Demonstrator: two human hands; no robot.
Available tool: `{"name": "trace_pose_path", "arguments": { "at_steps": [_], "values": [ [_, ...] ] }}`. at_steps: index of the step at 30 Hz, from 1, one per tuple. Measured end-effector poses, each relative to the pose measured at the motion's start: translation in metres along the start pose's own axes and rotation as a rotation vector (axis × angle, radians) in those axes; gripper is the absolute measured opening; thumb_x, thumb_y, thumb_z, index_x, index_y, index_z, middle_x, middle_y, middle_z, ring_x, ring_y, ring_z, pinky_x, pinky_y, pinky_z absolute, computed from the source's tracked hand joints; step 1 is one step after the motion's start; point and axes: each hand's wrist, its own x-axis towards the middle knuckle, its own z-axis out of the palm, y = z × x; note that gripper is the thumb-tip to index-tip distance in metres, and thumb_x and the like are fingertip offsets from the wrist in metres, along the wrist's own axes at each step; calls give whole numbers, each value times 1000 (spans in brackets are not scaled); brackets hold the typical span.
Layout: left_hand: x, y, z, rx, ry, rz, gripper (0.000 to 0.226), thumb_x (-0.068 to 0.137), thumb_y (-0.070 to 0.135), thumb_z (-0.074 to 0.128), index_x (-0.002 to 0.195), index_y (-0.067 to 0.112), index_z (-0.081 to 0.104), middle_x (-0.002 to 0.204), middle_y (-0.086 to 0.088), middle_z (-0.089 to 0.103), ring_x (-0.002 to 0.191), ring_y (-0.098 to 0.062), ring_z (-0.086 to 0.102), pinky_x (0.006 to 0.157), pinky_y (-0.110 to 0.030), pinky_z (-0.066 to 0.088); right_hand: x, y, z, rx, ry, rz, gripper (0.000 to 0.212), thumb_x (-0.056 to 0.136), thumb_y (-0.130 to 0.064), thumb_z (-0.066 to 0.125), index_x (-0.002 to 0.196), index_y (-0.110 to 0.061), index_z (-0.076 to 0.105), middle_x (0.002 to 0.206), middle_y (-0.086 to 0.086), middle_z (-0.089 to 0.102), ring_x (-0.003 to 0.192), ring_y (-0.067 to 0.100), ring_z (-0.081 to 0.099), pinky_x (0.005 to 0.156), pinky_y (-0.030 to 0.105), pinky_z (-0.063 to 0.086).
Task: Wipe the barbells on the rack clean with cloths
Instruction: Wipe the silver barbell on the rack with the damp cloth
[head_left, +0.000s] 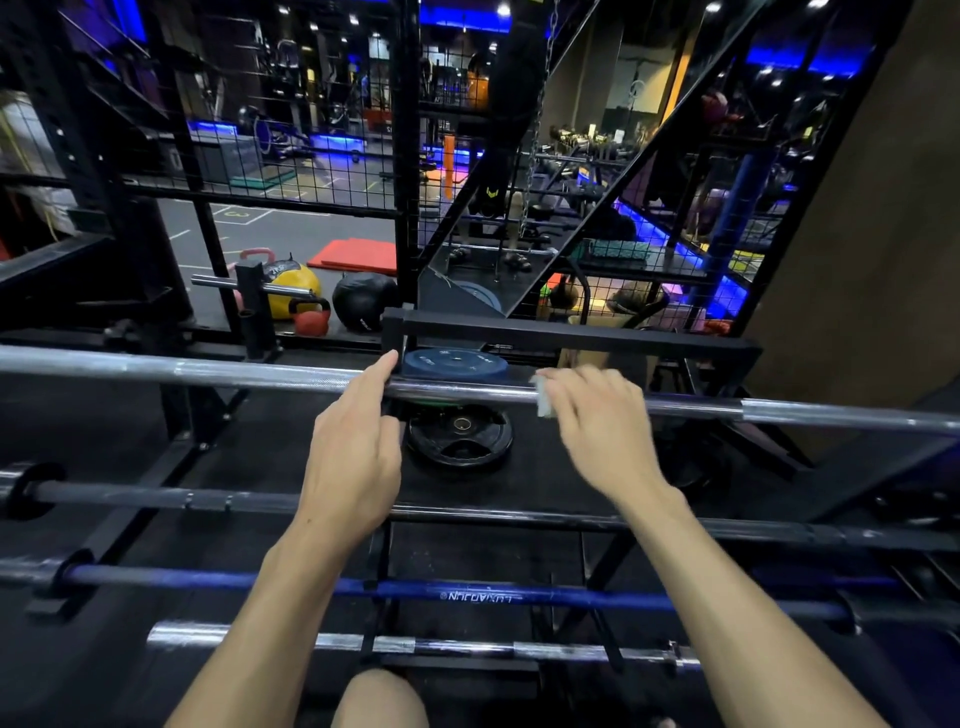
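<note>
A long chrome barbell (208, 371) runs across the rack at its top level. My left hand (358, 441) rests on the bar near its middle, forefinger stretched over the top. My right hand (597, 415) grips a small white cloth (543, 397) wrapped against the same bar, a little to the right. Below lie a dark grey barbell (156, 500), a blue barbell (467, 592) with white lettering, and a short chrome bar (441, 647) nearest me.
Under the top bar lie a black weight plate (460, 441) and a blue bumper plate (454, 362). A black rack crossbeam (571, 332) stands just behind. Kettlebells and medicine balls (301, 291) sit on the floor beyond, in front of a wire mesh fence.
</note>
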Motion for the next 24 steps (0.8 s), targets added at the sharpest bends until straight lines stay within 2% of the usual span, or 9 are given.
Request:
{"name": "trace_pose_path", "arguments": {
  "at_steps": [2,5,8,11,15,17,19,21,24],
  "values": [
    [0,-1,1,0,-3,9,64,96,2,39,155,27,37,128,-5,64,94,-24,57,81,-31,38,-1,24,-13,69,8,141,36,108,-30,37,105,-28,72,98,-5,68,92,19,56,82,35,35],
    [1,1,3,-3,3,23,63,96,0,39,154,25,40,134,0,62,99,-22,58,85,-28,37,0,38,-21,149,80,294,30,104,-32,46,101,-23,75,101,-2,72,92,20,55,83,36,38],
    [1,2,4,11,12,40,62,96,-1,40,153,23,42,141,4,57,112,-21,58,91,-26,37,5,10,-12,213,97,279,28,102,-37,50,93,-25,74,94,-10,68,88,14,53,85,36,38],
    [1,1,2,24,12,46,62,96,0,40,153,23,42,141,4,57,111,-23,59,93,-31,41,6,-11,-5,216,89,195,27,103,-39,51,90,-26,70,89,-14,63,87,15,54,84,36,37],
    [2,-1,-1,14,9,43,62,96,1,40,153,24,41,135,4,60,100,-22,61,87,-34,43,-1,8,-19,186,46,157,27,104,-42,51,102,-23,70,93,-13,62,87,10,51,89,37,42],
    [2,-3,-1,8,9,43,62,95,1,40,152,25,42,127,3,63,91,-19,59,81,-34,43,-10,33,-29,172,47,189,27,104,-37,50,108,-20,70,97,-10,63,92,13,56,105,42,38],
    [2,-5,1,-1,11,43,61,95,1,41,152,25,43,123,2,64,89,-20,59,80,-34,43,-19,63,-37,116,5,201,27,105,-30,50,121,-17,68,116,-1,68,117,24,59,119,46,24],
    [2,-3,3,3,14,49,60,95,1,41,151,24,44,128,2,64,94,-22,60,83,-34,43,-24,83,-46,50,-106,194,36,106,-22,50,140,-14,58,143,6,59,141,27,44,123,45,16],
    [3,0,3,26,36,47,60,94,-1,42,150,22,47,135,2,62,105,-21,60,87,-27,39,-23,92,-57,-87,-262,121,48,106,-15,48,154,-16,43,158,3,43,150,23,33,123,37,20]
  ]
}}
